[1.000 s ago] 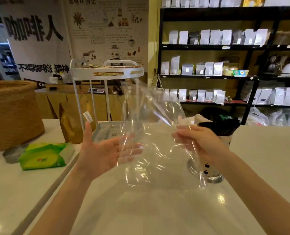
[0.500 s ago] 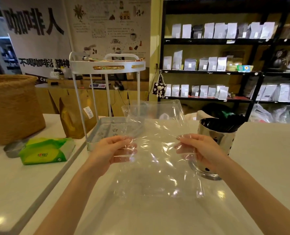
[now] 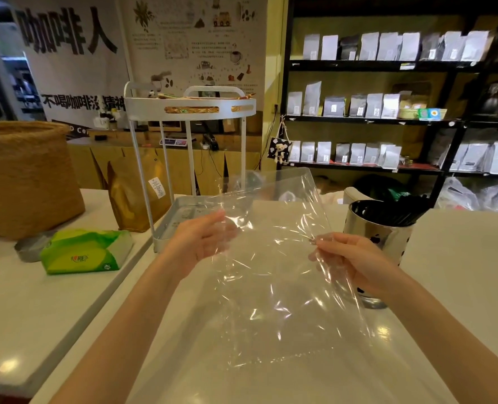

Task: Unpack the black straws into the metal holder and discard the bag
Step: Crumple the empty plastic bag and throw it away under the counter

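Observation:
A clear empty plastic bag [image 3: 271, 272] is stretched flat between both hands above the white counter. My left hand [image 3: 198, 243] grips its left edge, fingers partly behind the film. Pinching the right edge is my right hand [image 3: 349, 258]. Behind my right hand stands the shiny metal holder [image 3: 387, 237] with round holes. The black straws [image 3: 396, 212] sit inside it, leaning right; the lower part of the holder is hidden by my hand and the bag.
A white two-tier rack [image 3: 189, 107] stands behind the bag, with a brown paper pouch [image 3: 134, 196] beside it. At the left are a woven basket [image 3: 23, 179], a green tissue pack [image 3: 84, 255] and a small metal tin [image 3: 29, 249]. Black shelves [image 3: 387, 118] fill the back right.
The bag hung upright from my right hand; my left hand has taken its left edge. Both hands have since spread apart, pulling the bag flat and lower.

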{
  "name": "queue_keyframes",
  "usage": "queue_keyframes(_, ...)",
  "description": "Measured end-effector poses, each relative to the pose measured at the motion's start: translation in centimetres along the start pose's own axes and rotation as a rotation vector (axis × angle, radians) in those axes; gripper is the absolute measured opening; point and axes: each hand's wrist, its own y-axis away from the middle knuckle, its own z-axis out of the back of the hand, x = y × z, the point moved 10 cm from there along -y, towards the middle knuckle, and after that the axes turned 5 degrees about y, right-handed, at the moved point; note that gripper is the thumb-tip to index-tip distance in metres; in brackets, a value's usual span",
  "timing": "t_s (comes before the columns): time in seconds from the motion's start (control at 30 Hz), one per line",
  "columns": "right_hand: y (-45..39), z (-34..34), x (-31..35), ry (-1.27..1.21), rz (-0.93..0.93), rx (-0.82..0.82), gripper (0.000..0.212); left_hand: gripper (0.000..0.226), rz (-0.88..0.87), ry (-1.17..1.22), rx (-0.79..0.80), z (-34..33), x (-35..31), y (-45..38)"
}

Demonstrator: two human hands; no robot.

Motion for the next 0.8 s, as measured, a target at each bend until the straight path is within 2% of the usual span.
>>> queue_keyframes(0.1,-0.2,0.2,-0.5,0.033,-0.012,-0.004,0.010,0.024,-0.043,-0.027,-0.108,0.9,-0.3,-0.7)
queue_keyframes(0.2,-0.3,0.7,-0.9,0.086,-0.014,-0.026,0.012,0.012,-0.059,0.056,-0.230,1.6,-0.3,-0.6)
queue_keyframes(0.27,-0.3,1.0,-1.1,0.112,-0.006,-0.031,0.012,0.014,-0.082,0.051,-0.302,2.0,-0.5,-0.3)
queue_keyframes(0.4,-0.3,1.1,-1.1,0.141,0.011,-0.015,0.013,0.016,-0.288,-0.191,-0.398,2.0,-2.4,0.7)
queue_keyframes(0.47,-0.2,1.1,-1.1,0.128,0.016,-0.015,0.013,0.017,-0.452,-0.385,-0.405,1.3,-3.8,1.5)
queue_keyframes(0.53,-0.2,1.2,-1.1,0.099,0.019,-0.014,0.013,0.019,-0.523,-0.502,-0.387,0.8,-4.2,1.8)
queue_keyframes(0.6,-0.1,1.3,-1.2,0.052,0.017,-0.010,0.013,0.025,-0.425,-0.377,-0.320,1.2,-3.0,1.2)
queue_keyframes(0.67,0.0,1.6,-1.3,0.012,0.015,-0.017,0.014,0.022,-0.233,-0.188,-0.193,1.0,-0.9,0.5)
queue_keyframes(0.73,0.0,1.9,-1.3,-0.010,0.018,-0.032,0.014,0.021,-0.125,-0.209,-0.100,0.4,0.5,0.6)
queue_keyframes(0.8,0.1,2.1,-1.3,-0.005,0.022,-0.043,0.013,0.017,-0.116,-0.218,-0.087,0.5,1.1,0.7)
